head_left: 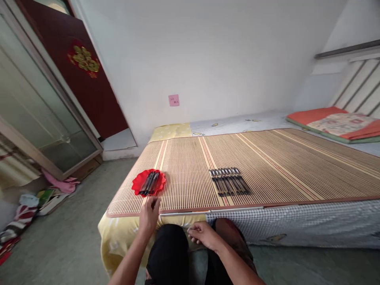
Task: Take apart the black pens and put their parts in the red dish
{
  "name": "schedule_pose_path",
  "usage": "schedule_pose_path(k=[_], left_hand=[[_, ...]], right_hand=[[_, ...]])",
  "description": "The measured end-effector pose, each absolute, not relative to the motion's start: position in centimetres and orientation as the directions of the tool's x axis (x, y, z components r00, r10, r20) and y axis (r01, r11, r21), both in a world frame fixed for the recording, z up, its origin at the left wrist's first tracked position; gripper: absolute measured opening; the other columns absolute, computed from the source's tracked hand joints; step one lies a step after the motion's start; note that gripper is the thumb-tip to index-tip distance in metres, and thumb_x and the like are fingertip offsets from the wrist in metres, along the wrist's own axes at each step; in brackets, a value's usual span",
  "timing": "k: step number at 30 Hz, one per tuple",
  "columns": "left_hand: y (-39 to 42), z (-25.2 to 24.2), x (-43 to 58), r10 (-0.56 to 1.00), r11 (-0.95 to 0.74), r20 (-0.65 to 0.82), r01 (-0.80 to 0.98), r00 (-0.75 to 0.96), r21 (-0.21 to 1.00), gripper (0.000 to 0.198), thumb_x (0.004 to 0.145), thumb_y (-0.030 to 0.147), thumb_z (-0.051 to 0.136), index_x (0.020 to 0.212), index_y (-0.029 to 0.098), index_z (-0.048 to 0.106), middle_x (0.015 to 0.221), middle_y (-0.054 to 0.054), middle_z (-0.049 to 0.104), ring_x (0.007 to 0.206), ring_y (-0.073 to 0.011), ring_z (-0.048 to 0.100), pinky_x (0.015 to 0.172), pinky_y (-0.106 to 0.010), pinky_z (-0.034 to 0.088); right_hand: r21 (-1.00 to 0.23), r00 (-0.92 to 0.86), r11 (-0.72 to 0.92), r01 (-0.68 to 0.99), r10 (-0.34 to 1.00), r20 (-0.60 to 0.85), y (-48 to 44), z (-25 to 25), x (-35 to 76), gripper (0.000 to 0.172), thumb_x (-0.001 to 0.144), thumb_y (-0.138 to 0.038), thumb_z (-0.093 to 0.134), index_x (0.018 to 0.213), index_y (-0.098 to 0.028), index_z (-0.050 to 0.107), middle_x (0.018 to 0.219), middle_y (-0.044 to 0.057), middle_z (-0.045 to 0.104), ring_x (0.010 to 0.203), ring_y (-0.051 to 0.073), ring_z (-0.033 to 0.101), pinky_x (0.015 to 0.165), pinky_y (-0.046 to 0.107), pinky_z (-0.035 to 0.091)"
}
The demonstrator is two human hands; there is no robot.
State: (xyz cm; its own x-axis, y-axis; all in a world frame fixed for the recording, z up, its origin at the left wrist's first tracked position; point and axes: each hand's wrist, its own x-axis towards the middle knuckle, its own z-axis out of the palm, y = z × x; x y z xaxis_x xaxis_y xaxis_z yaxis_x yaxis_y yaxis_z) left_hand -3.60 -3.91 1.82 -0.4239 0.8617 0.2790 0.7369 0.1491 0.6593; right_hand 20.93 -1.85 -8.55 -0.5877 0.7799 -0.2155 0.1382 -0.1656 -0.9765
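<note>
My left hand point(149, 214) is at the near edge of the mat, just below a red scalloped plate point(135, 183). Its fingers are curled together, and no object shows in them. Several dark pens point(151, 183) lie bunched on the plate, slanting the same way. My right hand point(204, 234) is over my lap by the bed's edge, fingers curled in with the thumb against them and nothing visible inside. To the right of the plate, a row of several black pens point(230, 182) lies side by side on the striped mat point(184, 174), apart from both hands.
The mat covers a bed with a yellow and grey-blue sheet point(285, 225). A folded orange-edged quilt point(338, 122) lies at the far right. A pink paper note point(173, 100) is on the white wall. At left are a dark red door point(74, 67) and clothes point(23, 217) on the floor.
</note>
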Motion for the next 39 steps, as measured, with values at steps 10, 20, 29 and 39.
schedule_pose_path(k=[10, 20, 29, 39], left_hand=[[-10.6, -5.3, 4.5, 0.959, -0.009, 0.156, 0.522, -0.238, 0.853, 0.036, 0.093, 0.053, 0.058, 0.073, 0.024, 0.065, 0.068, -0.004, 0.065, 0.065, -0.0232, 0.060, 0.065, -0.030, 0.044], [-9.8, -6.2, 4.2, 0.959, -0.032, 0.179, 0.541, -0.221, 0.840, 0.032, 0.097, 0.046, 0.056, 0.074, 0.024, 0.062, 0.070, -0.005, 0.067, 0.067, -0.0239, 0.061, 0.068, -0.031, 0.042], [-10.0, -6.7, 4.1, 0.954, -0.060, 0.220, 0.590, -0.204, 0.805, 0.036, 0.100, 0.045, 0.048, 0.076, 0.022, 0.060, 0.071, -0.003, 0.066, 0.066, -0.0200, 0.061, 0.066, -0.027, 0.041], [-10.0, -6.9, 4.2, 0.953, -0.066, 0.232, 0.610, -0.197, 0.790, 0.033, 0.101, 0.041, 0.048, 0.078, 0.021, 0.062, 0.073, -0.003, 0.068, 0.068, -0.0194, 0.065, 0.067, -0.026, 0.043]], right_hand=[[-0.967, -0.567, 0.086, 0.241, 0.821, -0.068, -3.5, -5.6, 21.0, 0.011, 0.082, -0.024, 0.068, 0.077, -0.019, 0.078, 0.066, 0.001, 0.070, 0.063, 0.019, 0.064, 0.060, 0.028, 0.045], [-0.486, -0.074, 0.388, 0.783, 0.834, 0.546, 4.0, -1.7, 27.8, 0.044, 0.100, -0.040, 0.052, 0.133, -0.014, 0.066, 0.145, 0.022, 0.059, 0.138, 0.040, 0.048, 0.114, 0.059, 0.038], [-0.245, -0.103, 0.191, 0.951, 0.938, 0.329, 7.3, -3.3, 27.8, 0.046, 0.102, -0.037, 0.050, 0.136, -0.011, 0.067, 0.155, 0.021, 0.053, 0.148, 0.039, 0.039, 0.119, 0.054, 0.032], [-0.228, -0.138, 0.214, 0.950, 0.941, 0.309, 7.2, -2.9, 26.0, 0.045, 0.102, -0.037, 0.049, 0.136, -0.013, 0.067, 0.159, 0.016, 0.051, 0.150, 0.036, 0.037, 0.121, 0.049, 0.030]])
